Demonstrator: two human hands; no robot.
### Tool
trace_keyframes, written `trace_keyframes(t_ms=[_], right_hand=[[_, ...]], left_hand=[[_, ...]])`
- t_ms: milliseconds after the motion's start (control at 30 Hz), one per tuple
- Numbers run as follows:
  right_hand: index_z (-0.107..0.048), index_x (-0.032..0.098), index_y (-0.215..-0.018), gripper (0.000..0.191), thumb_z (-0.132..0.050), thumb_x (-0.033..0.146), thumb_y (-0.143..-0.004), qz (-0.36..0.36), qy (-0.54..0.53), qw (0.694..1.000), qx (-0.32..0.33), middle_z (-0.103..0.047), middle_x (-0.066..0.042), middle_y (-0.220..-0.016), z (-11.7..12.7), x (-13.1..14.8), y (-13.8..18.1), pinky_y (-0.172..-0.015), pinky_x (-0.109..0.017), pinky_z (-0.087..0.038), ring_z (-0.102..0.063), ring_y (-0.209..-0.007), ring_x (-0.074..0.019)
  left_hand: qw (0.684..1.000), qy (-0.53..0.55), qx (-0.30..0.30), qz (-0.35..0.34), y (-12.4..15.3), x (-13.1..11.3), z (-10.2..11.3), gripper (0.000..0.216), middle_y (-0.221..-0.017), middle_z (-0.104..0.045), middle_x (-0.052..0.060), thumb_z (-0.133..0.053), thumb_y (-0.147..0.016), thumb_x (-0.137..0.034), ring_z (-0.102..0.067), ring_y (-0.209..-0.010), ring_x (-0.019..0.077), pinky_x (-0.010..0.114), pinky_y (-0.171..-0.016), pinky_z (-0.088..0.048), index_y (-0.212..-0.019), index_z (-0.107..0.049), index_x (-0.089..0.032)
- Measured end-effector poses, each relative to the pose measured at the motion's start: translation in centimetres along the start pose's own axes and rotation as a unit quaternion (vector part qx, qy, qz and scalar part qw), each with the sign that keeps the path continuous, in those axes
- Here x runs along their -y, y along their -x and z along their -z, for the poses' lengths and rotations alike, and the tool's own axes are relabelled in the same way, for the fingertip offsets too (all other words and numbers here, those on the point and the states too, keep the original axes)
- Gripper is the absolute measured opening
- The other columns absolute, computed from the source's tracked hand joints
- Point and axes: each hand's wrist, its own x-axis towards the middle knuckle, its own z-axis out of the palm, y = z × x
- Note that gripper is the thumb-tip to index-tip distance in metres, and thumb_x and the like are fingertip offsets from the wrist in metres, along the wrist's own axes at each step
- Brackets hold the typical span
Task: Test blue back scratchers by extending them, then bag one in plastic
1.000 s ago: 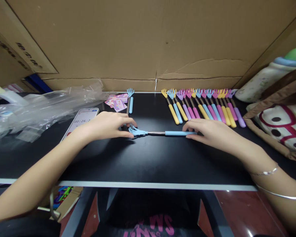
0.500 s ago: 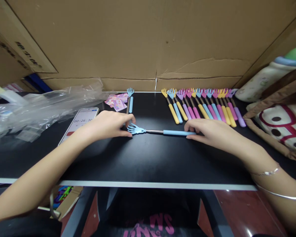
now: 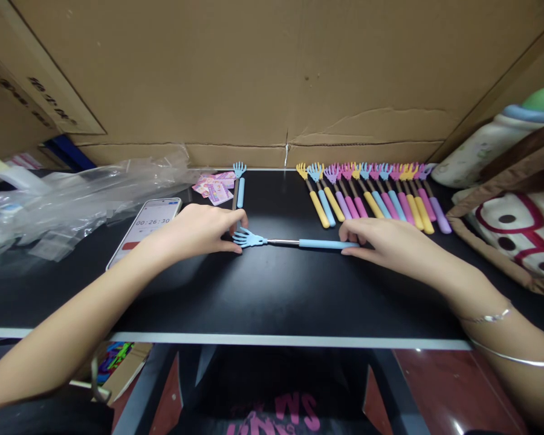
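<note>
A light blue back scratcher (image 3: 323, 244) with a metal shaft lies sideways on the black table (image 3: 272, 296). My left hand (image 3: 204, 229) is closed on its claw-shaped head, fingertips and thumb at the tines. At the other end, my right hand (image 3: 376, 238) pinches the tip of the blue handle. Behind my left hand are another blue scratcher head (image 3: 239, 169) on a dark shaft and a separate-looking blue handle (image 3: 240, 193) beside it; the shaft's lower end is hidden by my fingers. Several back scratchers (image 3: 392, 202) in yellow, blue, pink and purple lie in a row beyond my right hand.
Left of the small printed cards (image 3: 218, 188) rest a phone (image 3: 156, 211) showing a timer and crumpled clear plastic bags (image 3: 95, 187). A bottle (image 3: 478, 148) and a brown-trimmed bag (image 3: 512, 223) stand at the right. Cardboard (image 3: 254, 78) walls the back.
Almost nothing differs. The blue back scratcher and both hands have shifted very slightly left, with the same hold at each end.
</note>
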Motion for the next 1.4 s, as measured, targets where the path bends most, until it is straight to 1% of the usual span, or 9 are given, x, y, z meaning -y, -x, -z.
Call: trace_keyframes(t_ms=[167,433,633,867,1200,1400], right_hand=[[-0.052,0.024,-0.085,0.015,-0.053,0.038,-0.090,0.005,0.003,1.000,-0.005,-0.060,0.000,-0.073,-0.08,0.00,0.01,-0.053,-0.025,-0.030,-0.054,-0.062,-0.0152],[-0.054,0.025,-0.088,0.009,-0.055,0.034,-0.089,0.005,0.012,1.000,-0.014,-0.062,0.000,-0.077,-0.14,-0.12,0.13,-0.054,-0.025,-0.032,-0.057,-0.067,-0.0160],[-0.055,0.025,-0.089,0.011,-0.052,0.036,-0.090,0.008,0.007,1.000,-0.013,-0.064,-0.001,-0.079,-0.19,-0.01,0.06,-0.053,-0.025,-0.033,-0.057,-0.066,-0.0157],[-0.055,0.025,-0.090,0.007,-0.056,0.031,-0.087,0.001,0.007,1.000,-0.004,-0.064,0.000,-0.080,-0.10,0.15,0.01,-0.053,-0.025,-0.033,-0.058,-0.067,-0.0158],[-0.055,0.024,-0.090,0.006,-0.057,0.029,-0.087,0.002,0.004,1.000,0.002,-0.065,0.000,-0.082,0.01,0.31,0.00,-0.054,-0.025,-0.033,-0.058,-0.068,-0.0159],[-0.056,0.024,-0.092,0.006,-0.058,0.028,-0.087,-0.002,0.005,1.000,0.006,-0.065,0.001,-0.084,0.12,0.39,0.04,-0.055,-0.024,-0.033,-0.059,-0.070,-0.0153]], left_hand=[[1.000,-0.010,0.003,-0.009,0.03,-0.01,-0.06,0.032,-0.090,-0.070,-0.002,-0.064,-0.083,-0.051,-0.067,-0.076,0.0180,0.024,-0.053,-0.029,-0.102,-0.054,-0.027],[1.000,-0.015,0.000,-0.006,0.03,-0.17,0.05,0.031,-0.093,-0.071,-0.001,-0.064,-0.083,-0.049,-0.067,-0.080,0.0192,0.024,-0.054,-0.029,-0.101,-0.054,-0.026],[1.000,-0.014,0.002,-0.001,0.06,-0.21,0.05,0.030,-0.094,-0.071,-0.001,-0.063,-0.084,-0.049,-0.067,-0.081,0.0196,0.024,-0.053,-0.029,-0.102,-0.054,-0.027],[1.000,-0.021,0.004,0.001,0.03,-0.16,-0.02,0.029,-0.094,-0.072,-0.001,-0.063,-0.085,-0.048,-0.068,-0.082,0.0211,0.025,-0.054,-0.029,-0.102,-0.053,-0.026],[1.000,-0.026,0.011,-0.002,0.07,-0.29,0.17,0.029,-0.097,-0.072,-0.001,-0.064,-0.086,-0.047,-0.068,-0.083,0.0211,0.025,-0.055,-0.029,-0.103,-0.053,-0.026],[0.999,-0.038,0.010,-0.002,0.16,-0.48,0.28,0.029,-0.100,-0.072,-0.002,-0.063,-0.086,-0.046,-0.068,-0.086,0.0206,0.025,-0.055,-0.031,-0.105,-0.053,-0.026]])
